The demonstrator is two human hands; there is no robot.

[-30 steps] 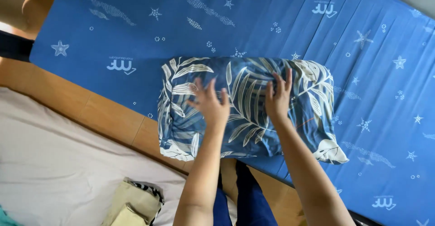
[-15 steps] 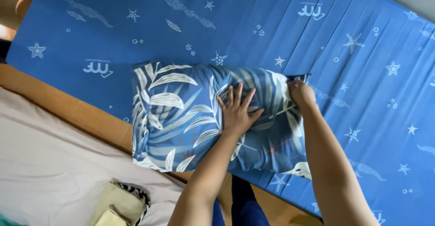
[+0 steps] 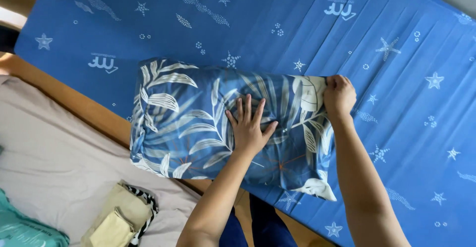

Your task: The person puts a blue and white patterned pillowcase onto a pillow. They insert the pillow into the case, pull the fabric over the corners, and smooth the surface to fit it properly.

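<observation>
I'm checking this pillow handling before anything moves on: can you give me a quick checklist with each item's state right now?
1. Left hand flat on the pillow, fingers spread: ok.
2. Right hand pinching the pillow's far right corner: ok.
3. Pillow lying fully on the blue sheet: not ok, its near edge overhangs the bed's edge.
4. Pillowcase opening closed: cannot tell.
5. Folded clothes apart from the pillow: ok.

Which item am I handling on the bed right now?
On the blue star-print sheet, near its lower edge, lies a pillow. Your left hand presses it; your right hand pinches its corner. Only it has big white leaves.
</observation>
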